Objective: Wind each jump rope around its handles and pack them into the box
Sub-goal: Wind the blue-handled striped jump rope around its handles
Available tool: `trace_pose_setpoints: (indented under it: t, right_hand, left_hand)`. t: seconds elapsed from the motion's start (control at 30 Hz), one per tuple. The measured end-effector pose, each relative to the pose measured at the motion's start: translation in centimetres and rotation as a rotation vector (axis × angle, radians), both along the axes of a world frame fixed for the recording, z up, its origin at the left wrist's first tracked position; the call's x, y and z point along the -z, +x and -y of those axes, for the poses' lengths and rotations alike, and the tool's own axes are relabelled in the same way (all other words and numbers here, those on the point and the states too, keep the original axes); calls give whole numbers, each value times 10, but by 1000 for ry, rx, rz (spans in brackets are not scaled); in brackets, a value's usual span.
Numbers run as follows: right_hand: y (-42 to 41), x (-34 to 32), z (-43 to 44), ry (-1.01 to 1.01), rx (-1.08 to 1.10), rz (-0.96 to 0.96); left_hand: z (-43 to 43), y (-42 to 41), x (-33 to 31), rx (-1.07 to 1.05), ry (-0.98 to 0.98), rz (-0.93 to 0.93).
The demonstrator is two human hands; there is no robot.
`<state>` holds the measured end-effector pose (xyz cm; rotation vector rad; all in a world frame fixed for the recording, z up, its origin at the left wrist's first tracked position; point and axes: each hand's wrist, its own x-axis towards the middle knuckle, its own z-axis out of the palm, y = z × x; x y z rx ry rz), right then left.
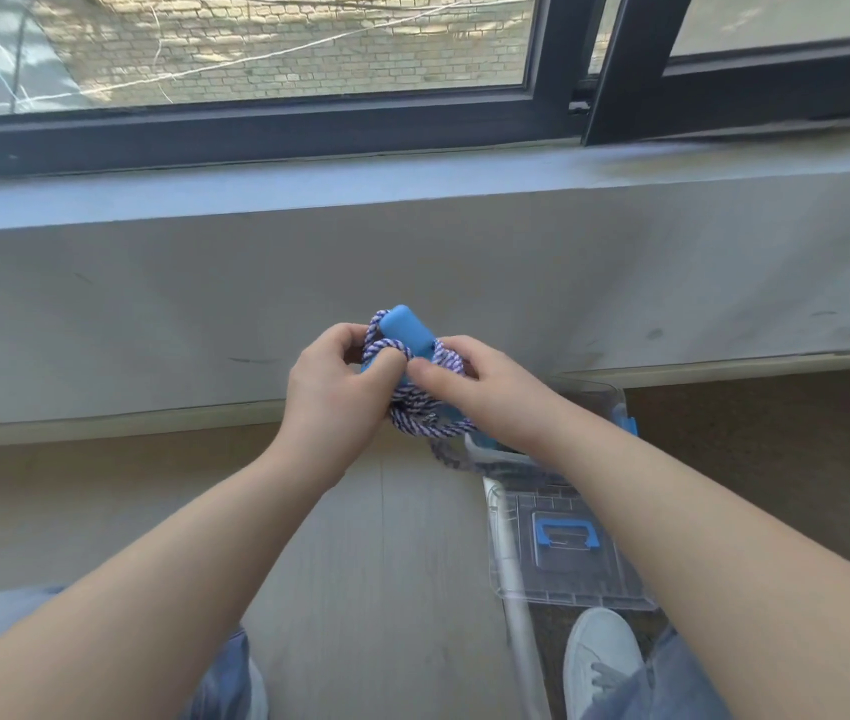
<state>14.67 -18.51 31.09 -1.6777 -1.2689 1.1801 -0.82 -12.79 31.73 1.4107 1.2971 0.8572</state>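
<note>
Forearms met at a purple-and-white braided jump rope (415, 407), coiled round blue plastic handles (404, 330), near the clear plastic box (612, 402). Its soft, light coils were pinched by the left hand (337, 387) and the right hand (485, 392); gripping across the handles looked safest.

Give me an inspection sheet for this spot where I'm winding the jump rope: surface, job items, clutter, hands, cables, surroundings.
surface: pale floor, with a darker patch to the right.
job's things: jump rope with blue handles, its striped cord wound round them, held in the air; clear box on the floor, largely hidden behind the right arm; its lid lies off, nearer the person.
clutter: white pole beside the lid.
hands: left hand and right hand both grip the rope bundle.
cables: thin wires outside the window only.
surroundings: grey sill, dark-framed window, brickwork outside, a white shoe.
</note>
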Motion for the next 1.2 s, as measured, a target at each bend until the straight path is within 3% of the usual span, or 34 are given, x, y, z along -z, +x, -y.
trace_pose_setpoints:
  t: [0.13, 0.27, 0.37, 0.5, 0.6, 0.67, 0.77, 0.87, 0.93, 1.07, 1.2]
  right_hand:
    - [2, 0, 6, -41, -136, -24]
    - [-1, 5, 7, -98, -136, -64]
    - [2, 9, 2, -34, -137, 48]
    - [1, 7, 0, -10, -97, 94]
    - [-1, -3, 2, 59, -97, -29]
    - [-4, -8, 2, 98, -124, -175]
    - [-5, -12, 4, 95, -174, -433]
    - [-3, -15, 4, 58, -150, -611]
    - [1, -17, 3, 41, -110, -668]
    - [10, -16, -2, 64, 59, -436]
    - [17, -6, -7, 130, 287, -76]
  left_hand:
    - [-6, -4, -4, -67, -94, 133]
    - [-10, -8, -2, -91, -126, 175]
    - [-9, -10, 0, -48, -133, 200]
    - [-6, -9, 1, 116, -195, 345]
    - [-5, -12, 1, 362, -259, 605]
    - [1, -11, 2, 545, -238, 623]
    - [15, 5, 5, 725, -144, 504]
    - [15, 13, 20, 707, -252, 488]
    - [17, 4, 29, 822, -225, 312]
    - [16, 0, 31, 616, -134, -41]
    - [-3, -5, 29, 504, 130, -333]
